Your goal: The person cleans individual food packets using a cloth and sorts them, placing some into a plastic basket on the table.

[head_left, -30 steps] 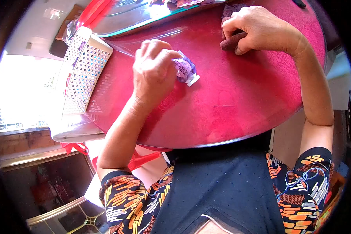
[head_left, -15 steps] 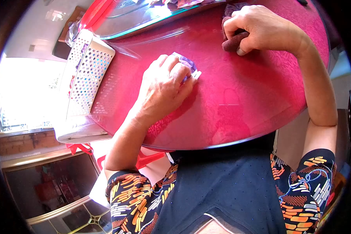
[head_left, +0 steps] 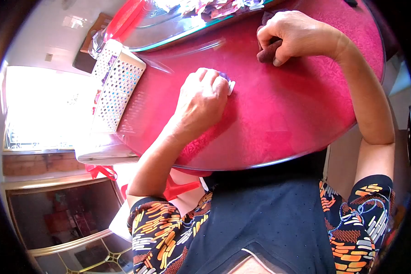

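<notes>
My left hand (head_left: 203, 98) is closed over a small purple-and-white packet (head_left: 231, 86) just above the red tabletop; only its edge shows past my fingers, and the rest is hidden. Farther right, my right hand (head_left: 299, 39) is closed around a bunched dark brown cloth (head_left: 268, 52), which rests against the table. Part of the cloth sticks out beyond my knuckles.
A white perforated basket (head_left: 128, 73) with colourful contents stands at the table's left. Behind it, a glass-edged tray (head_left: 169, 41) carries a heap of small wrapped pieces (head_left: 214, 8). The red round table (head_left: 269, 118) has its curved edge close to my body.
My left hand has closed further over the packet, hiding more of it. My right hand keeps hold of the cloth. The whole view has shifted slightly, with the basket appearing farther right.
</notes>
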Motion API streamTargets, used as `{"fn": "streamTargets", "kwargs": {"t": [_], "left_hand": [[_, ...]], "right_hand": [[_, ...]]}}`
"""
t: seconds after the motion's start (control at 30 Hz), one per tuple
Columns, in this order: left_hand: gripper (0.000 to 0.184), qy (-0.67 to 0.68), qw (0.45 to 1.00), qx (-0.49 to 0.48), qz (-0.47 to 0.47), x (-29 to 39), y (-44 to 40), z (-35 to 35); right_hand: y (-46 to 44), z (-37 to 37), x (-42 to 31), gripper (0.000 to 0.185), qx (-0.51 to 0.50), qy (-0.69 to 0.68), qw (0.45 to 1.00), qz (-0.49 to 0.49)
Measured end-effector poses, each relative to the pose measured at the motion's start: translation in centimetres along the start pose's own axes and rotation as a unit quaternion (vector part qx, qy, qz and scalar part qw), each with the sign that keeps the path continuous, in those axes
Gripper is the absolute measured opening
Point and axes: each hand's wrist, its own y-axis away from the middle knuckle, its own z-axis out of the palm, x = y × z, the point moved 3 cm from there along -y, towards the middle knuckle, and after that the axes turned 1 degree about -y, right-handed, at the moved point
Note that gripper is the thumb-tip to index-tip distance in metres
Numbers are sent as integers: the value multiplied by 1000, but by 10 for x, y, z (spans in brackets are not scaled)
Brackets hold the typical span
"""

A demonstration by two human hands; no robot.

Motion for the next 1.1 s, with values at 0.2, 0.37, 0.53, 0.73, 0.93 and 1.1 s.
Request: {"fn": "streamTargets", "kwargs": {"t": [0.2, 0.37, 0.53, 0.73, 0.93, 1.1], "left_hand": [[13, -1, 999, -24, -22, 2, -9, -2], [12, -101, 990, -86, -46, 9, -18, 3], [11, -174, 974, -130, -67, 18, -26, 11], [9, 282, 932, 41, -222, 4, -28, -1], [17, 615, 697, 98, -355, -10, -35, -15], [13, 570, 723, 9, -389, -18, -17, -3]], "right_hand": [[-4, 5, 5, 26, 3, 13, 1000, -5], [-6, 7, 5, 25, -4, 9, 1000, 22], [-9, 6, 6, 37, -27, 18, 999, 12], [-7, 5, 6, 29, -6, 35, 999, -8], [-11, 10, 11, 27, -3, -1, 1000, 1], [-6, 4, 7, 31, -18, -6, 1000, 3]]}}
